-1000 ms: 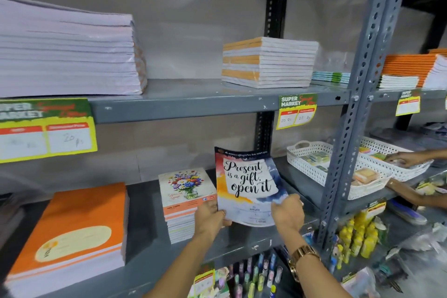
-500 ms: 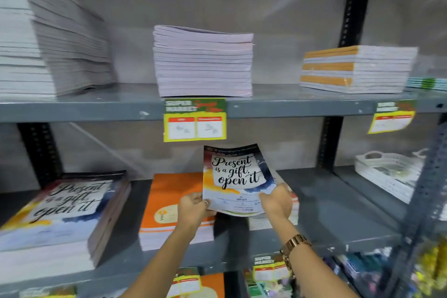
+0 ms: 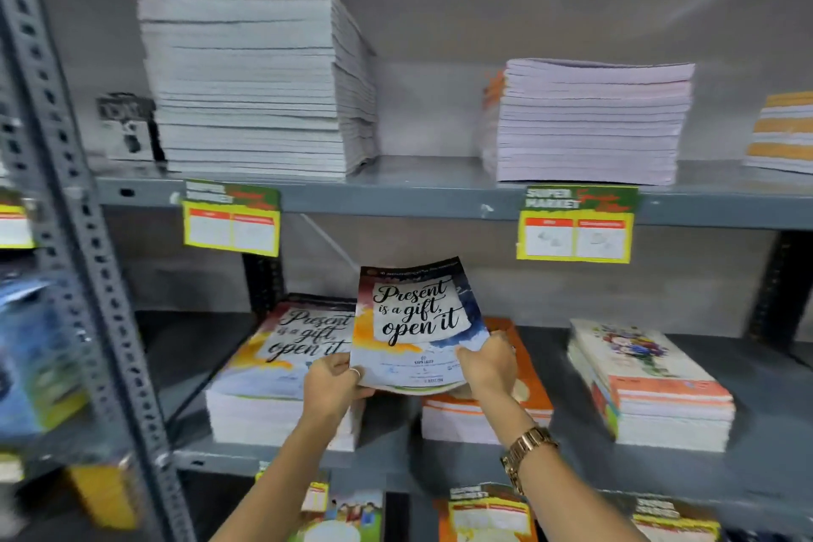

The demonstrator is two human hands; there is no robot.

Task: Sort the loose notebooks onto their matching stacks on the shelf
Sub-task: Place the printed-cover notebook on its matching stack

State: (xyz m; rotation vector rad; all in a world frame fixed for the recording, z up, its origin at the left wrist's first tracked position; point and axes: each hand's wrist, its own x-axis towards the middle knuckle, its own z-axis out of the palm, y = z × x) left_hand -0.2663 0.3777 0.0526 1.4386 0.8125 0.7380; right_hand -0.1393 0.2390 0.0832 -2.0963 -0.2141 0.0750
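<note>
I hold a loose notebook (image 3: 413,321) with the words "Present is a gift, open it" upright in front of the middle shelf. My left hand (image 3: 330,385) grips its lower left corner and my right hand (image 3: 486,365) grips its lower right edge. Just left of it and partly behind it lies the matching stack (image 3: 272,370) with the same cover. An orange-covered stack (image 3: 497,400) sits below my right hand. A flower-covered stack (image 3: 646,383) lies further right.
The upper shelf (image 3: 440,198) carries a tall white stack (image 3: 250,79), a lilac stack (image 3: 589,119) and an orange-striped stack (image 3: 783,132). Yellow price tags (image 3: 576,224) hang from its edge. A perforated grey upright (image 3: 75,233) stands at the left. More goods sit on the shelf below.
The view has swung left along the shelf. The notebook in both hands has moved from above the orange stack to beside the matching "Present is a gift" stack.
</note>
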